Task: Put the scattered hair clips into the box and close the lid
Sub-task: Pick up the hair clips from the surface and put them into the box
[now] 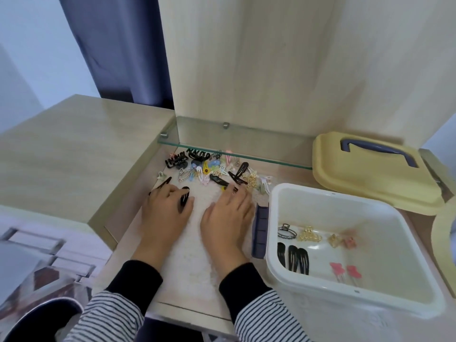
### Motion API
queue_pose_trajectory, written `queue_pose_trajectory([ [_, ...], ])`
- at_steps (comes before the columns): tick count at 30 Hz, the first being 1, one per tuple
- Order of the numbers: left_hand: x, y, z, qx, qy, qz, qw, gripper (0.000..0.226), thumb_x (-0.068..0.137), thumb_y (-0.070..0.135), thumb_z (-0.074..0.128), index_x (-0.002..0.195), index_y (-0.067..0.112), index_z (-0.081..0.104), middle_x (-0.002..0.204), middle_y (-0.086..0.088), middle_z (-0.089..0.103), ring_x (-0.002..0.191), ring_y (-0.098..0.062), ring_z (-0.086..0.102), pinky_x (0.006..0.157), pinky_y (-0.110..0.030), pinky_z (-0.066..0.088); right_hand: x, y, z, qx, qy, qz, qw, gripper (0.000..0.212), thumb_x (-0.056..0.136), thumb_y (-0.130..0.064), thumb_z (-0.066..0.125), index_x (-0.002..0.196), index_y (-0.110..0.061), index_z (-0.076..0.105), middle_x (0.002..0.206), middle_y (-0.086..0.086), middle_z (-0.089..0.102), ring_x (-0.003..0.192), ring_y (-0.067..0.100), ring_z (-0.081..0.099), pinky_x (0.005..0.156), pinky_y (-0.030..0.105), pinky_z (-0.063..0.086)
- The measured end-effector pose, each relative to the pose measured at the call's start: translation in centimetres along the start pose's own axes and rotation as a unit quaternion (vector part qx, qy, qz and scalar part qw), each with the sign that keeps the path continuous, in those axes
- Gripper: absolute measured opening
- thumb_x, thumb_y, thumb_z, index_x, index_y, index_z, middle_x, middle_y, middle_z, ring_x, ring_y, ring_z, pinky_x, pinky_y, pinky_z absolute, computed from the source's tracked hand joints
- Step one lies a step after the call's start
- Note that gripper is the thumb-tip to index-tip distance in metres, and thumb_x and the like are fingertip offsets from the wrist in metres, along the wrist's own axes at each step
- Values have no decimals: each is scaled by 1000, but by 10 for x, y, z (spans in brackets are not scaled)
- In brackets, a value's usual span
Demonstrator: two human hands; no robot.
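Striped sleeves point(111, 314) with black cuffs entered at 6 o'clock, nearest the viewer, and both forearms reached toward 12 o'clock over the pale recessed desk surface point(187, 267).

Left hand point(167, 206): palm down, fingers bent. A black snap clip point(183, 199) was pinched at its thumb side. A second black clip point(161, 185) lay at the fingertips, at 11 o'clock of the hand; whether it was gripped could not be told.

Right hand point(227, 213): palm down, fingers nearly straight and relaxed, holding nothing. Its tips touched the near edge of the pile of hair clips point(209, 169).

The pile lay at 12 o'clock of both hands, partly under the glass shelf point(246, 154). It was a mix of black claw clips, black snap clips and small coloured and gold ones.

The white box point(274, 218) stood open at 3 o'clock of the right hand, just beside it, with a blue-grey latch point(260, 230) on its near wall. Inside were three black snap clips point(294, 259), a grey claw clip point(286, 232), a gold claw clip point(308, 234), some small gold and pink pieces, and two pink clips point(345, 269).

The yellow lid point(357, 183) with its blue-grey handle point(380, 148) lay off the box, at 1 o'clock of it, resting flat on the desk.

A dark blue curtain point(118, 45) hung at 11 o'clock.
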State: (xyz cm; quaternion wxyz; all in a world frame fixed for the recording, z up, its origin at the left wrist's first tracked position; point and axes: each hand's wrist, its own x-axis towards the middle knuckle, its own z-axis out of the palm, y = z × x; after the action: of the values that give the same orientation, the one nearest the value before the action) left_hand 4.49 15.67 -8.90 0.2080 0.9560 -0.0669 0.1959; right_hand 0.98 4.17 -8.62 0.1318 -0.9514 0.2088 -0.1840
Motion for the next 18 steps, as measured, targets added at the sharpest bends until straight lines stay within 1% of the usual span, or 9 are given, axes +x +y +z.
queue_pose_trajectory([
  [3, -1, -1, 2, -26, 7, 8, 1000, 34, 84, 38, 51, 97, 19, 76, 91, 2, 66, 85, -27, 60, 75, -39, 50, -1, 3, -3, -8, 8, -17, 1000, 62, 76, -30, 61, 129, 1, 52, 124, 22, 53, 111, 38, 51, 95, 48, 42],
  [5, -2, -2, 2, -43, 24, 17, 999, 27, 86, 27, 52, 97, 17, 75, 91, 1, 68, 84, -28, 61, 74, -39, 51, 0, 4, -4, -8, 27, -27, 999, 51, 76, -27, 59, 120, -2, 54, 111, 18, 55, 97, 33, 51, 84, 44, 43],
  [7, -2, -3, 3, -57, 36, 28, 997, 24, 88, 19, 53, 99, 16, 74, 93, -2, 70, 84, -29, 62, 75, -40, 52, -1, 4, -5, -2, 52, -26, 998, 43, 75, -26, 61, 112, -5, 55, 101, 15, 55, 88, 30, 50, 78, 41, 44],
  [9, -2, -3, 4, -65, 40, 40, 996, 23, 89, 16, 53, 102, 13, 73, 95, -5, 71, 84, -31, 63, 75, -40, 52, -1, 4, -5, 7, 72, -19, 997, 43, 74, -27, 64, 110, -4, 56, 100, 15, 55, 87, 30, 50, 76, 41, 45],
  [11, -2, -3, 5, -70, 38, 44, 996, 19, 91, 13, 58, 103, 10, 72, 95, -7, 71, 85, -31, 63, 77, -40, 52, -1, 5, -4, 13, 85, -5, 996, 40, 75, -28, 67, 105, -4, 57, 99, 16, 55, 85, 30, 51, 75, 39, 47],
  [14, -1, -2, 5, -75, 31, 37, 996, 18, 88, 6, 65, 104, 7, 71, 96, -8, 69, 88, -31, 61, 79, -37, 49, 1, 6, -2, 27, 109, 27, 993, 36, 72, -30, 74, 95, -8, 58, 94, 11, 56, 81, 23, 52, 69, 31, 47],
  [16, -2, -1, 5, -79, 31, 37, 996, 21, 88, 3, 63, 108, 6, 71, 98, -10, 68, 91, -32, 60, 81, -36, 48, 1, 7, -1, 28, 119, 34, 992, 34, 70, -30, 76, 91, -9, 59, 92, 9, 57, 79, 21, 52, 67, 29, 46],
  [18, -2, -1, 5, -76, 30, 36, 996, 28, 89, -2, 58, 114, 5, 68, 103, -13, 68, 95, -35, 60, 83, -38, 48, 1, 7, 0, 23, 122, 24, 992, 32, 69, -28, 77, 89, -10, 58, 88, 9, 56, 77, 22, 51, 66, 29, 46],
])
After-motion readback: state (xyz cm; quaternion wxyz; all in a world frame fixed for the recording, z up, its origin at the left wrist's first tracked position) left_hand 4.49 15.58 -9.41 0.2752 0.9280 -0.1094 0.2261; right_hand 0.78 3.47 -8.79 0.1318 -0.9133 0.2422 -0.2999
